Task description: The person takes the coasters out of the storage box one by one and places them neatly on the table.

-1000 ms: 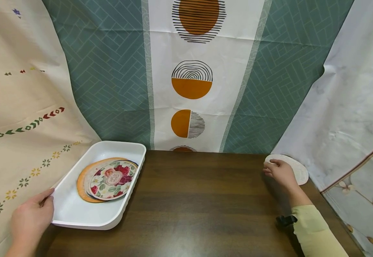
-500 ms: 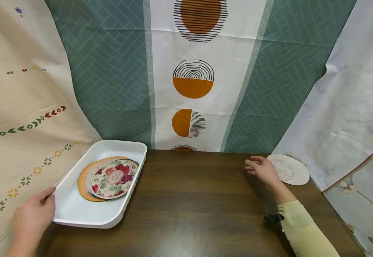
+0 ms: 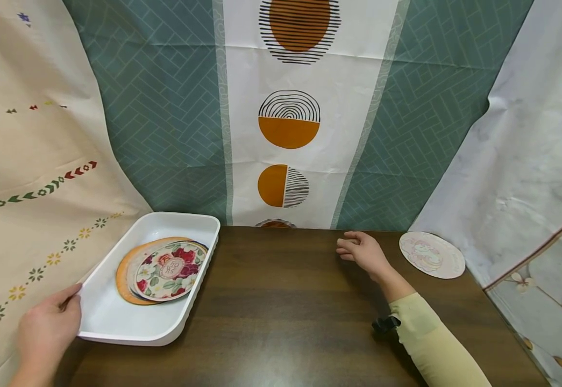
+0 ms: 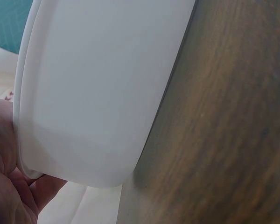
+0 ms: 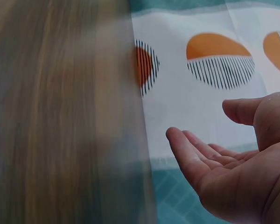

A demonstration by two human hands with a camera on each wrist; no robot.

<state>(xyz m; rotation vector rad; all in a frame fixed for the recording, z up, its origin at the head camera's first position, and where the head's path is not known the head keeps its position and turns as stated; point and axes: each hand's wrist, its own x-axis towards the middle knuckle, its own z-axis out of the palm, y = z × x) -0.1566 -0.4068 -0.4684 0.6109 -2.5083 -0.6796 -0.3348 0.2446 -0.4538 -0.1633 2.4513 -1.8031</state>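
Note:
At the left of the head view, my left hand (image 3: 50, 328) grips the near left rim of a white plastic tray (image 3: 111, 322). Its thumb lies on the rim, and in the left wrist view the fingers curl beneath the lip of the tray (image 4: 98, 93). Several round flat discs lie stacked inside, topped by a floral disc (image 3: 170, 270) with red roses, over an orange disc (image 3: 125, 274). My right hand (image 3: 365, 253) hovers over the table's far part with nothing in it; the right wrist view shows its thumb and fingers spread apart. A pale round disc (image 3: 432, 255) with a pink drawing lies to its right.
The dark wooden table (image 3: 281, 312) ends at the back against a green and white patterned cloth (image 3: 281, 156). A cream cloth (image 3: 29, 215) hangs on the left beside the tray, and a pale marbled cloth (image 3: 527, 177) drapes the right edge near the disc.
My right hand has moved left from over the pale disc, leaving it lying at the far right and uncovering its pink drawing. The left hand and tray stay put.

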